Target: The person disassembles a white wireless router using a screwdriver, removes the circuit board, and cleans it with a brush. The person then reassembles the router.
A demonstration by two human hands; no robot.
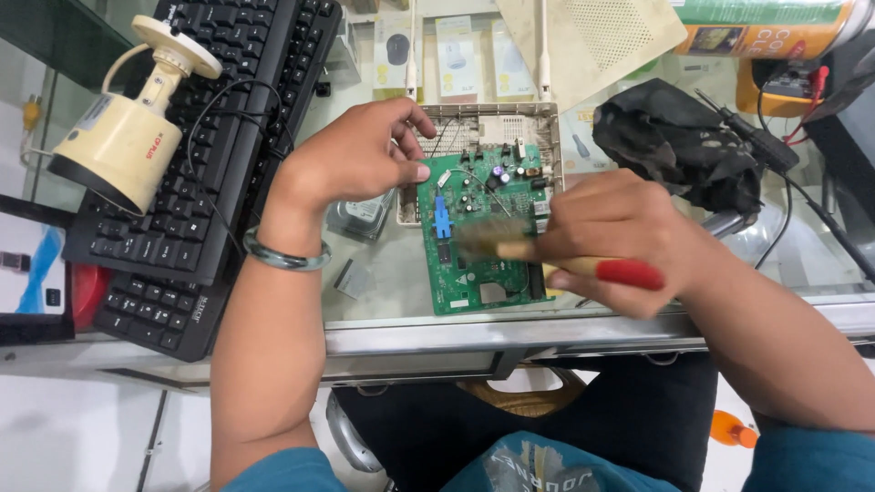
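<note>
Your right hand (620, 239) grips the red-handled brush (547, 258), bristles pointing toward nine o'clock across the green circuit board (474, 264); your left hand (351, 155) pinches the board's top-left corner at eleven o'clock.

Camera: you wore a single head camera.
Direction: it looked steeply down over your forearms.
Distance: it sat close above the glass counter (383, 273).
Coverage: it took in the counter edge and your lap.

Two black keyboards (196, 137) stacked left, cream security camera (128, 128) atop; black cloth (674, 141) right; white router (592, 41) behind.
</note>
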